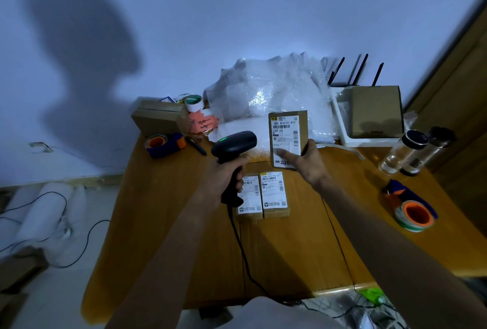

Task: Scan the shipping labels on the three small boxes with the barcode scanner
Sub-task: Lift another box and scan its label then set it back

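Held box (287,133) is up off the desk (295,244), upright, label facing camera. Right hand (307,161) grips its lower end: thumb across the label's bottom, covering part of the big print; the other fingers wrap behind the right edge, mostly hidden. Top barcode row is visible, fine text unreadable.

Scanner (233,145) is just left of the box, near but apart. Left hand (225,178) is closed around the handle, fingers wrapped; trigger finger hidden by the head. Green light lit on top of the head. Scan window faces away, can't see it. Its cable (238,239) drops from the handle base and runs along the desk towards the near edge.

Two more boxes (263,194) lie flat side by side, touching, below the hands, labels up. Left one is partly covered by the scanner handle and left hand.

Behind: bubble wrap (266,91), larger carton (375,111) at right with antennas (355,70) behind it, base hidden. Tape dispensers (163,144) left and right. Two bottles (413,151) right, blurred. Dim light overall.
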The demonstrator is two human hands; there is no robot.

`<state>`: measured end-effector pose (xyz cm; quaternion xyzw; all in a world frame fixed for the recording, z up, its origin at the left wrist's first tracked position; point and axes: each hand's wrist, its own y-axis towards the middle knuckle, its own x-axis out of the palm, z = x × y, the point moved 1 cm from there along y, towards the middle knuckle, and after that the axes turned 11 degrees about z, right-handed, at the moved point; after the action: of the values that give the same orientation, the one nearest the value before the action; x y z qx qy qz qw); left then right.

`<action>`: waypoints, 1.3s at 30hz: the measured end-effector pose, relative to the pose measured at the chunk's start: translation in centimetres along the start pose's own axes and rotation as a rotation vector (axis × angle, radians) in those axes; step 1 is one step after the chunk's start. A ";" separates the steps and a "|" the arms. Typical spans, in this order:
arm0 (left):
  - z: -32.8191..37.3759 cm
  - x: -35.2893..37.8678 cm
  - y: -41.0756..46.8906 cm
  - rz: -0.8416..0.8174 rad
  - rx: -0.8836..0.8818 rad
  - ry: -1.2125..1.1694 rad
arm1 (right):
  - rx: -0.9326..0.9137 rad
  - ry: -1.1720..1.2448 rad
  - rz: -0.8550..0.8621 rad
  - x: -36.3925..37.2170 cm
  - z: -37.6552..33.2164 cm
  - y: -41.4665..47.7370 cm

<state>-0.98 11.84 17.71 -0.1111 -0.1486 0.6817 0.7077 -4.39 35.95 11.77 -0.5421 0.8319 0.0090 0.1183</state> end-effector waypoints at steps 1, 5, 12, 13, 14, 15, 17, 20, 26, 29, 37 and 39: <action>-0.1 0.0 0.0 -0.006 -0.001 -0.005 | 0.009 0.004 -0.006 -0.2 0.2 0.1; -0.6 0.1 0.1 -0.005 -0.021 -0.018 | 0.084 0.010 0.012 -1.1 2.2 0.6; -2.0 0.2 0.3 0.023 -0.070 -0.018 | 0.260 -0.055 -0.020 -3.2 5.4 -0.3; -2.2 0.2 0.3 0.030 -0.081 -0.017 | 0.287 -0.056 -0.006 -3.5 5.9 -0.4; -2.3 0.3 0.3 0.036 -0.087 -0.012 | 0.315 -0.050 0.018 -3.8 6.5 -0.5; -2.4 0.3 0.3 0.041 -0.092 -0.006 | 0.338 -0.047 0.036 -4.1 7.2 -0.5; -2.5 0.3 0.3 0.053 -0.105 0.003 | 0.384 -0.045 0.058 -4.7 8.6 -0.6; -2.7 0.2 0.4 0.064 -0.118 -0.003 | 0.423 -0.038 0.065 -5.2 10.2 -0.7; -3.4 0.6 0.5 0.053 -0.120 0.011 | 0.453 -0.064 0.045 -5.5 11.6 -1.5; -4.1 0.8 0.8 0.033 -0.123 0.006 | 0.477 -0.097 0.072 -5.5 12.6 -1.6; -5.4 1.0 0.9 0.022 -0.156 -0.009 | 0.551 -0.061 0.137 -5.4 15.3 -2.2; -5.6 1.0 0.9 0.028 -0.170 -0.004 | 0.564 -0.040 0.145 -5.4 15.6 -2.1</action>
<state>0.20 13.08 12.23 -0.1715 -0.2060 0.6768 0.6857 2.49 42.18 -2.05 -0.4266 0.8356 -0.2035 0.2799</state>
